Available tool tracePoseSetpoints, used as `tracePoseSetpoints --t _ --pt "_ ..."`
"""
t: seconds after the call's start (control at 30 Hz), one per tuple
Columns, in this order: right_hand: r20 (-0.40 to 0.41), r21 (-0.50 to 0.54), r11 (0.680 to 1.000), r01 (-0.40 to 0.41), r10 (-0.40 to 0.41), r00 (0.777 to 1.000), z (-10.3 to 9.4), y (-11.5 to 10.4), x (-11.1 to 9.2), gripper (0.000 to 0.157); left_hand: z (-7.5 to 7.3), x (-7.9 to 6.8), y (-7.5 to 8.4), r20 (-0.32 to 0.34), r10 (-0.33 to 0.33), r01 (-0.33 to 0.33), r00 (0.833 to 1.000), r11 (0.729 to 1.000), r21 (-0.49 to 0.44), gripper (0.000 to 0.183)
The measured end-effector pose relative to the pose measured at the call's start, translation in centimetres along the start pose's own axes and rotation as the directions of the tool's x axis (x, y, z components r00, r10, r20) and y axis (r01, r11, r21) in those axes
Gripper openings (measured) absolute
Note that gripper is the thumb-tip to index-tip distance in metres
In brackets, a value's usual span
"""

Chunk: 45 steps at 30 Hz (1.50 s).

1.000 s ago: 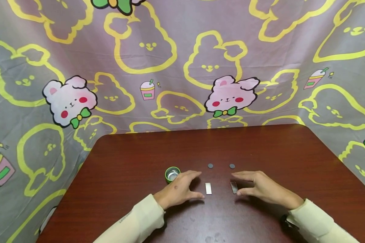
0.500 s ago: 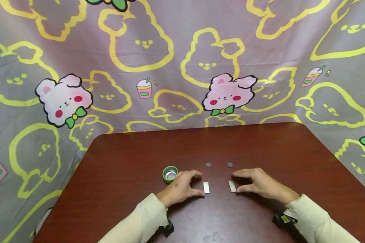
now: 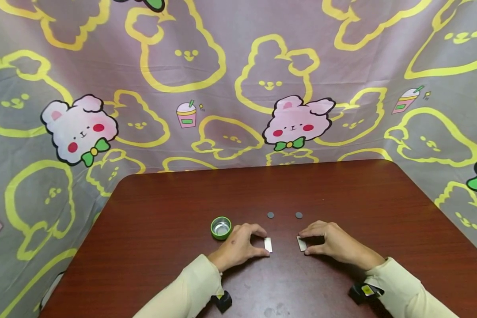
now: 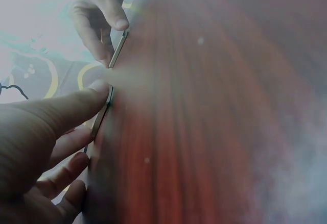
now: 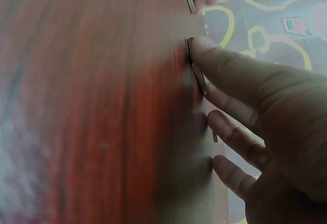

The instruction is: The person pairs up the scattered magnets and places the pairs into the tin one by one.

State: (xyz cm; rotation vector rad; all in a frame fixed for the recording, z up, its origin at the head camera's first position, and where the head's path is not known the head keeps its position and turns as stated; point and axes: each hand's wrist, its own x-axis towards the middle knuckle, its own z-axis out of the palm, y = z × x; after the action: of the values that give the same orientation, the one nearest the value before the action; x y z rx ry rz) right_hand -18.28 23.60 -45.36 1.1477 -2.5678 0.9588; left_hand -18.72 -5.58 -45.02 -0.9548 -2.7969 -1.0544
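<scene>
Thumb and index finger of my left hand (image 3: 238, 245) pinch the two short ends of a small flat silver rectangular plate (image 3: 268, 245) on the table. Opposite it, my right hand (image 3: 335, 243) pinches a similar plate (image 3: 301, 244) the same way; this one lies slightly tilted. A gap of bare table separates the two plates. In the left wrist view, the left plate (image 4: 102, 116) shows edge-on between thumb and finger. The right plate (image 5: 198, 73) appears likewise in the right wrist view. Two small dark grey discs (image 3: 270, 215) (image 3: 299, 215) lie beyond the hands.
A small round green tin (image 3: 221, 237), open on top with a silvery inside, stands just left of my left hand. The brown wooden table (image 3: 175, 190) has rounded far corners. A cartoon-printed cloth (image 3: 230, 101) hangs behind it and along both sides.
Both hands have closed their thumbs and index fingers onto the ends of the plates, which were lying free between them. The view has shifted slightly; discs and tin stay put.
</scene>
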Motion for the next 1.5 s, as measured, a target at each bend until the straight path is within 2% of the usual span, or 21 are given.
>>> tracePoseSetpoints --t 0.33,0.73,1.1,1.3,1.5 --pt "0.018 -0.042 0.999 -0.026 0.027 0.999 0.1 -0.7 0.4 0.029 0.3 0.2 0.1 -0.012 -0.008 0.008 1.000 0.999 -0.033 0.032" --pt "0.006 -0.083 0.997 -0.003 0.003 1.000 0.5 -0.9 0.8 0.029 0.8 0.7 0.2 -0.011 -0.011 0.010 1.000 0.998 -0.068 0.030" --pt "0.024 -0.074 0.997 -0.013 0.015 1.000 0.9 -1.1 1.6 0.028 1.0 1.3 0.5 -0.001 -0.006 0.006 1.000 0.995 -0.095 0.030" --pt "0.025 -0.070 0.997 -0.034 0.036 0.999 1.2 -1.4 2.0 0.028 1.2 1.6 0.8 0.005 -0.003 0.003 1.000 0.997 -0.080 0.030" --pt "0.030 -0.052 0.999 -0.011 0.013 0.999 1.5 -1.4 2.4 0.027 1.4 1.9 1.1 0.003 0.013 -0.012 1.000 0.999 -0.046 0.030"
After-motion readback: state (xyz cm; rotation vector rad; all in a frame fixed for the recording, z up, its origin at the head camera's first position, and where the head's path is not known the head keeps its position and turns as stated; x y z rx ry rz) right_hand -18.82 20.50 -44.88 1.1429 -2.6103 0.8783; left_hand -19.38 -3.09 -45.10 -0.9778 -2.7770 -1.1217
